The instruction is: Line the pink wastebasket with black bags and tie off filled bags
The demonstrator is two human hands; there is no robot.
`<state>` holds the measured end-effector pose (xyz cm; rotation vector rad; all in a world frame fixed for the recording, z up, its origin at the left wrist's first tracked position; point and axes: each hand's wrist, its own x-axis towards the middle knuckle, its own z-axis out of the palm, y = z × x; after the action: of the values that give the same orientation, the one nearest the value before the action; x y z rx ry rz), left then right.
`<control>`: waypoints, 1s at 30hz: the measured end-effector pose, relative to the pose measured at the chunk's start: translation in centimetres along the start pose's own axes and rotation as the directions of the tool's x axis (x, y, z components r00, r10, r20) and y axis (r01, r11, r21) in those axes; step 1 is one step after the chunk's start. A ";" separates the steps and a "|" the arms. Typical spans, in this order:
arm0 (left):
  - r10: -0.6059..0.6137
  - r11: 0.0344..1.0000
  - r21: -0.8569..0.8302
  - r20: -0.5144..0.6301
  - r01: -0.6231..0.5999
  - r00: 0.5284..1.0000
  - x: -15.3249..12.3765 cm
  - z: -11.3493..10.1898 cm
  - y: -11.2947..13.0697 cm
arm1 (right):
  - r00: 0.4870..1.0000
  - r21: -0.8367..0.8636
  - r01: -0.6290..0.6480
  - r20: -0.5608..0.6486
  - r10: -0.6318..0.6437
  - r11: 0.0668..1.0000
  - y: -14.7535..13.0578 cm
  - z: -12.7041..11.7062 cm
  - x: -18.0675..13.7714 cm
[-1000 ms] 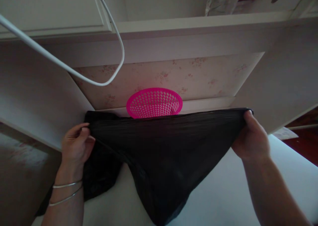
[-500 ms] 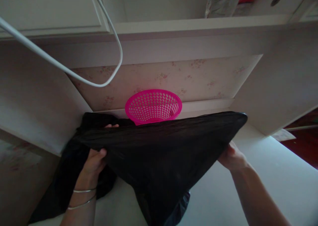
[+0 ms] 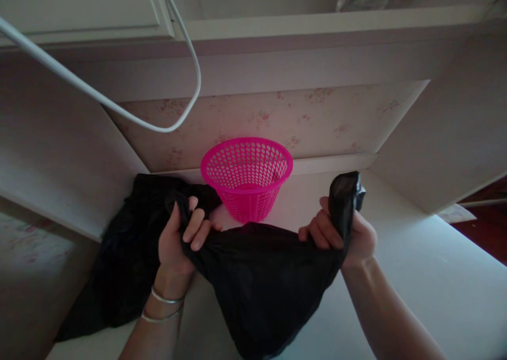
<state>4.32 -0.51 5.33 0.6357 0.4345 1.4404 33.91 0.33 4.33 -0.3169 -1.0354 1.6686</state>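
Both hands grip a black plastic bag (image 3: 261, 281) that hangs between them. My left hand (image 3: 180, 238), two thin bangles on its wrist, clutches the bag's left edge in bunched fingers. My right hand (image 3: 343, 233) is fisted round the bag's right edge, and a crumpled end sticks up above the fist. A bright pink perforated plastic basket (image 3: 247, 175) stands upright on the white surface (image 3: 428, 275), just beyond the bag and between my two hands.
More black plastic (image 3: 122, 265) lies heaped on the surface at the left. A white cable (image 3: 119, 106) loops down from the upper left. Flowered wallpaper backs the recess under a white shelf (image 3: 317, 22). Dark red floor shows at the far right.
The bag was stretched wide and high, hiding most of the basket. Both hands have come inward and down, gathering the bag's edge, so the basket now shows whole.
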 end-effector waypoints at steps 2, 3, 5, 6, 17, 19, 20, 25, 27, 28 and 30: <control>-0.091 0.988 0.124 0.003 0.090 0.996 0.0 1.2 -0.8 | 0.987 -0.032 -0.131 0.085 0.133 0.991 0.5 0.8 0.0; -0.136 0.969 0.207 -0.014 0.136 0.991 0.0 1.9 -1.4 | 0.975 -0.100 -0.188 0.098 0.197 0.977 0.8 1.1 0.1; -0.202 0.908 0.359 -0.081 0.218 0.976 0.2 3.1 -2.5 | 0.952 -0.271 -0.270 0.066 0.298 0.924 1.4 1.9 0.3; -0.206 0.875 0.420 -0.129 0.242 0.970 0.3 3.6 -3.1 | 0.943 -0.342 -0.297 0.044 0.331 0.892 1.7 2.3 0.4; -0.119 0.898 0.386 -0.250 0.212 0.961 0.1 4.8 -5.3 | 0.875 -0.338 -0.376 0.177 0.450 0.863 1.9 3.9 0.1; -0.197 0.898 0.359 -0.186 0.254 0.962 -0.1 4.4 -5.1 | 0.894 -0.343 -0.391 0.080 0.441 0.854 2.0 3.9 0.0; -0.223 0.892 0.364 -0.158 0.267 0.962 -0.1 4.3 -4.9 | 0.908 -0.343 -0.374 0.052 0.415 0.862 2.1 3.9 0.1; -0.235 0.820 0.540 0.018 0.188 0.972 -0.2 3.9 -4.3 | 0.990 -0.263 -0.083 0.087 0.109 0.961 2.5 4.9 0.2; -0.191 0.778 0.622 0.097 0.090 0.977 -0.5 4.0 -4.2 | 0.993 -0.345 0.018 0.114 0.023 0.938 2.5 5.3 0.2; -0.156 0.751 0.659 0.124 0.036 0.980 -0.7 4.1 -4.2 | 0.992 -0.404 0.051 0.130 0.002 0.913 2.4 5.4 0.2; -0.068 0.701 0.711 0.152 -0.061 0.986 -1.3 4.0 -4.4 | 0.988 -0.496 0.097 0.149 -0.025 0.863 2.4 5.5 0.3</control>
<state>10.09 -2.45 5.47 1.3779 0.8803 1.1671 28.62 -2.02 5.77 -0.5068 -1.5720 1.3545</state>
